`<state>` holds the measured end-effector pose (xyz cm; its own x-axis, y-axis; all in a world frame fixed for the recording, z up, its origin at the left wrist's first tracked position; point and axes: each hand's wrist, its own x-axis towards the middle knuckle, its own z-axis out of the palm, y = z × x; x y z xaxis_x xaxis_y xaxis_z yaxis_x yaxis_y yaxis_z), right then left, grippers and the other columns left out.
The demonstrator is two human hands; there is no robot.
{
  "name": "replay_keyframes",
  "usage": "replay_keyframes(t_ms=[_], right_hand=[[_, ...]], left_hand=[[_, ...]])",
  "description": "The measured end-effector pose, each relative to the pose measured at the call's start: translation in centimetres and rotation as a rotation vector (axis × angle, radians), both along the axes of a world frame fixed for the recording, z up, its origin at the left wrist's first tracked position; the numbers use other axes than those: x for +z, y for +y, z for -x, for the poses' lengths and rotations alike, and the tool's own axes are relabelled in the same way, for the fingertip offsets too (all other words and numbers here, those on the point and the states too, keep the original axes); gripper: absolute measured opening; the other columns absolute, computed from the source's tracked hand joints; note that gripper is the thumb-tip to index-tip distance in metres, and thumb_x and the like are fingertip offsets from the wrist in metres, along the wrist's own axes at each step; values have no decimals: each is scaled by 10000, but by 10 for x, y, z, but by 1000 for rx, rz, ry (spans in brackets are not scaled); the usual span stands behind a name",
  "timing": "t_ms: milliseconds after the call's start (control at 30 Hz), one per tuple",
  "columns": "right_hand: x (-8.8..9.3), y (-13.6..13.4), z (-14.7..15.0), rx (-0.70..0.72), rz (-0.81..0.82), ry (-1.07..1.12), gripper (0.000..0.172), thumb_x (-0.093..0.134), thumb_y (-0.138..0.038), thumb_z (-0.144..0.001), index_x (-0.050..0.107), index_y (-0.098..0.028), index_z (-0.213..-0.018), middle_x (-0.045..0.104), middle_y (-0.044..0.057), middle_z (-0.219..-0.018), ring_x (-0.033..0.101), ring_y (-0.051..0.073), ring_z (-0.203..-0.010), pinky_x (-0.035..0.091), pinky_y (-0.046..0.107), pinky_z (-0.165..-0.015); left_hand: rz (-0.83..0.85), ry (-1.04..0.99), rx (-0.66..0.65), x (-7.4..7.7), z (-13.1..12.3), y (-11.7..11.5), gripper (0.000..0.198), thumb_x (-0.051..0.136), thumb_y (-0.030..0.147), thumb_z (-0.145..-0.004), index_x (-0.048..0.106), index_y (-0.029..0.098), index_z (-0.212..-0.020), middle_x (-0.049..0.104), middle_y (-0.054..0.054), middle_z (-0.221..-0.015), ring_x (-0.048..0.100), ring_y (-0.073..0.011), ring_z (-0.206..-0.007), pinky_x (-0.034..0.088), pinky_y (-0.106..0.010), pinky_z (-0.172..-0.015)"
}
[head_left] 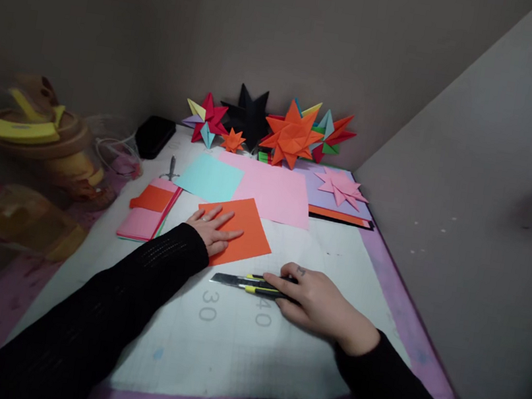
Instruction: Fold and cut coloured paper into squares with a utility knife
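My left hand (214,228) lies flat with spread fingers on a square of orange paper (250,237). Beneath it is a white cutting mat (184,347) printed with a grid and numbers. My right hand (313,300) wraps round the black and yellow handle of a utility knife (238,281), whose blade is out and points left. The knife lies low over the mat, just in front of the orange sheet and apart from it. A turquoise sheet (209,176) and a larger pink sheet (271,194) lie behind the orange square.
Folded paper stars (292,133) stand along the back wall. A pink paper star (341,188) rests on a stack of coloured sheets at back right. On the left are a pile of paper (149,212), a bottle (28,217), a cup (72,157) and a black object (154,137).
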<state>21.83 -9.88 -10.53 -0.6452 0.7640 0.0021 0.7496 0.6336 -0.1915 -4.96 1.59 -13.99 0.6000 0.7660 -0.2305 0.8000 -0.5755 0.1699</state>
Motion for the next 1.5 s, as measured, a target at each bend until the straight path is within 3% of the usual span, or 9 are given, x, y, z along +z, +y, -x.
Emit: replay_keyframes(t_ms=[100, 233, 333, 433, 533, 700, 1033, 1267, 1500], right_hand=[[1, 0, -13, -104, -55, 31, 456, 479, -241, -841, 491, -271, -1296, 552, 75, -1057, 569, 143, -702, 467, 296, -669], [-7, 12, -34, -363, -197, -7, 439, 475, -277, -852, 508, -239, -1288, 544, 84, -1057, 574, 154, -692, 462, 293, -627], [-16, 30, -43, -436, -228, -91, 434, 471, -305, -858, 509, -255, -1287, 541, 74, -1057, 564, 149, -663, 437, 281, -580], [-21, 50, -46, -390, -210, -120, 434, 459, -299, -865, 498, -271, -1296, 538, 65, -1060, 564, 145, -692, 421, 263, -586], [-22, 64, -49, -337, -202, -124, 432, 450, -278, -869, 495, -265, -1299, 530, 74, -1076, 567, 148, -742, 421, 258, -635], [-13, 69, -57, -262, -178, -151, 427, 448, -227, -856, 529, -263, -1273, 521, 85, -1084, 555, 152, -728, 421, 289, -695], [-4, 42, -66, -205, -101, -172, 426, 453, -224, -850, 535, -285, -1264, 535, 72, -1046, 533, 138, -680, 412, 288, -671], [-3, 10, -45, -272, -57, -138, 425, 443, -224, -858, 521, -255, -1275, 526, 89, -1061, 554, 154, -710, 439, 317, -699], [-5, -2, -20, -256, -60, -100, 453, 447, -217, -842, 505, -251, -1290, 538, 90, -1035, 558, 157, -693, 443, 306, -665]], left_hand=[[8, -16, 0, 0, 0, 0, 454, 394, 392, -886, 365, 472, -1332, 152, 48, -1519, 90, -304, -1391, 154, -569, -1056], [13, -24, 12, 3, 0, -2, 456, 394, 384, -883, 366, 475, -1330, 163, 41, -1517, 97, -294, -1391, 151, -564, -1059], [9, -20, 22, 5, -1, -3, 457, 392, 388, -882, 363, 480, -1328, 171, 47, -1515, 100, -284, -1391, 157, -556, -1061], [6, -15, 15, 6, 0, -4, 452, 380, 397, -886, 365, 472, -1331, 166, 39, -1516, 99, -290, -1390, 152, -560, -1058], [10, -16, 3, 6, 0, -3, 511, 371, 406, -887, 273, 430, -1387, 166, 17, -1517, 103, -298, -1389, 162, -559, -1055], [3, -19, 1, 4, 0, -2, 566, 371, 407, -884, 194, 397, -1421, 181, 9, -1515, 118, -293, -1388, 180, -549, -1052], [4, -14, 4, 0, 1, -1, 462, 357, 419, -895, 326, 466, -1354, 148, 37, -1521, 87, -308, -1390, 153, -567, -1049], [4, -10, 9, 2, 0, -2, 447, 364, 403, -894, 360, 472, -1336, 156, 35, -1518, 92, -296, -1391, 157, -558, -1053], [18, -14, 6, 3, -1, -3, 453, 372, 410, -891, 359, 463, -1340, 145, 40, -1519, 85, -306, -1391, 147, -569, -1055]])
